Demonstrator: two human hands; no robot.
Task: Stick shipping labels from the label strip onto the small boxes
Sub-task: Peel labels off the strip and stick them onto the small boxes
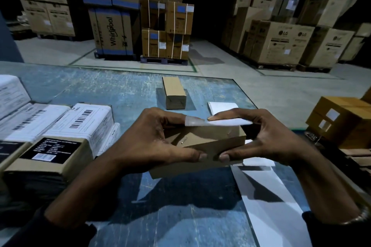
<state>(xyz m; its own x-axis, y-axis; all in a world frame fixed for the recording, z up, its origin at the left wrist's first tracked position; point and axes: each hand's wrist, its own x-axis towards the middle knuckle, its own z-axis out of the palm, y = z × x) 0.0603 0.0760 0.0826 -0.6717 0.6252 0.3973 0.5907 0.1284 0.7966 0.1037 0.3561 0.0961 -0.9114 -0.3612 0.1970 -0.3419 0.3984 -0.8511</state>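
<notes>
Both hands — left hand and right hand — are gripping a small box above the blue table, pressing a white label along its top edge. Beyond the box, another carton and the label strip are lying; labelled parcels are stacking up left of it, print unreadable.

Both forearms reach in from the near edge and converge, the left hand and right hand facing each other with thumbs nearly meeting on the near side and index fingertips stretched toward one another on the far side, fingers curled in a grip, dark sleeves at the wrists.
</notes>
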